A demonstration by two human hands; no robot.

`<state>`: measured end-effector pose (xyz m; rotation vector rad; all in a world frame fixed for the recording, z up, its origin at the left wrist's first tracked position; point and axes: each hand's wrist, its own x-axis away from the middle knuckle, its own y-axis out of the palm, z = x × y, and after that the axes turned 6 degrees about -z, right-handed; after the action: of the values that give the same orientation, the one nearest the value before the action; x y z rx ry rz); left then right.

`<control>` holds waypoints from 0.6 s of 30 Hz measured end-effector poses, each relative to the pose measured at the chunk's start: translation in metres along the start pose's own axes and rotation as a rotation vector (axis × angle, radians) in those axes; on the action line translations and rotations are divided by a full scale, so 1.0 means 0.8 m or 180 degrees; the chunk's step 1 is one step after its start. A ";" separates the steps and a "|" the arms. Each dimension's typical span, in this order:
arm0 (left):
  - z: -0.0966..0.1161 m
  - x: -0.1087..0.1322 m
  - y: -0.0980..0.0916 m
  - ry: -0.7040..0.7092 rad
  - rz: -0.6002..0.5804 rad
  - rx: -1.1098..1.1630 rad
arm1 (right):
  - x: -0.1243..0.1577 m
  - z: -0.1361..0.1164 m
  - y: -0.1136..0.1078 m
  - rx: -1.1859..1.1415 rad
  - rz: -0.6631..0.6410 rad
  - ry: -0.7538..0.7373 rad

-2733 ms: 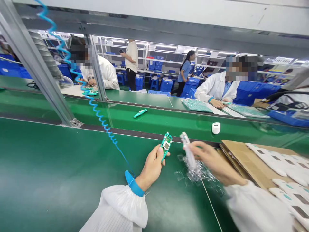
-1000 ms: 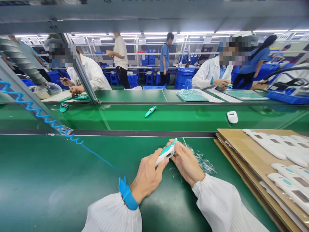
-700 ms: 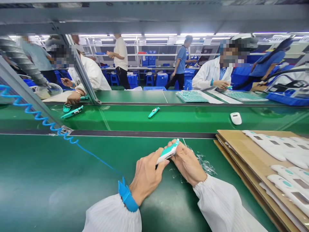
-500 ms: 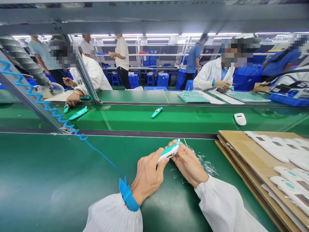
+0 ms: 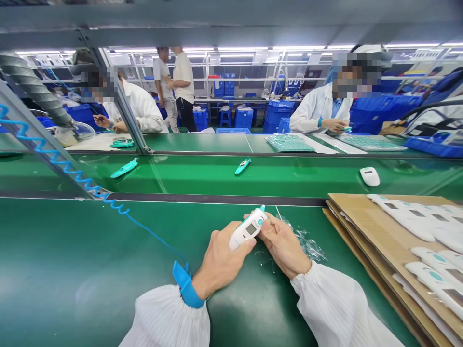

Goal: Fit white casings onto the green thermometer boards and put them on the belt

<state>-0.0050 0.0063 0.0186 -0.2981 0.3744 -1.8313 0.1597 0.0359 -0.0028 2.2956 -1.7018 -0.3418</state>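
Note:
A white ear thermometer (image 5: 238, 237) with a teal tip, a round teal button and a small grey screen is held above the green table. My left hand (image 5: 220, 258) is closed around its lower body, thumb along the near side. The fingers of my right hand (image 5: 284, 246) grip its upper end beside the button. The screen faces up toward me and the tip points away. Some right fingertips are hidden behind the thermometer. Crumpled clear plastic film (image 5: 310, 246) lies just right of my right hand. A blue wrist strap (image 5: 190, 291) circles my left wrist.
Stacked cardboard sheets (image 5: 352, 217) at right carry several white thermometer housings (image 5: 401, 219). Across the table runs a green conveyor (image 5: 188, 176) with teal parts (image 5: 243, 166) and a white housing (image 5: 369, 176). A blue coiled cord (image 5: 77, 179) hangs at left. Two co-workers sit opposite.
Between my hands the thermometer has turned, so its screen and button now face me. Parts on the conveyor have shifted right. A co-worker's hand at left has pulled back from the conveyor.

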 end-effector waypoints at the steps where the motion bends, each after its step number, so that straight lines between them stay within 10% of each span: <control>1: -0.002 -0.002 0.000 -0.0199 -0.0189 0.0335 | 0.000 0.001 0.002 0.0033 0.0027 0.0042; 5: -0.014 -0.010 0.006 -0.0912 -0.0812 0.1498 | 0.006 0.009 0.010 0.0034 -0.0213 0.0220; 10: -0.026 -0.012 0.009 0.0039 0.0385 0.0627 | -0.019 -0.007 0.003 0.0239 -0.0271 0.0379; 18: -0.039 -0.018 -0.002 -0.0245 0.1112 0.0303 | -0.211 -0.043 -0.023 0.1771 0.0444 0.1013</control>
<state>-0.0146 0.0239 -0.0092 -0.2210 0.2660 -1.4852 0.1396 0.2050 0.0286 2.3840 -1.9401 0.5669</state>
